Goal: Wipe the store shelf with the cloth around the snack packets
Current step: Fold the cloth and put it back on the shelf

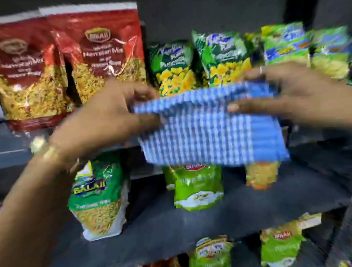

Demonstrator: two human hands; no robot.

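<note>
A blue-and-white checked cloth [210, 126] is stretched in the air between both hands, in front of the upper shelf's edge. My left hand [105, 117] pinches its left edge, and my right hand [293, 96], with a ring on one finger, grips its right edge. Behind the cloth, snack packets stand in a row: two red mix packets [66, 68] at the left and green-and-yellow packets [199, 63] in the middle and right. The dark middle shelf [198, 221] lies below the cloth. The frame is motion-blurred.
On the middle shelf stand a green Balaji packet [98, 199], a light green packet [197, 186] and an orange packet [261, 175]. More green packets [281, 247] sit on the lowest shelf. A dark upright [351, 215] borders the shelves at the right.
</note>
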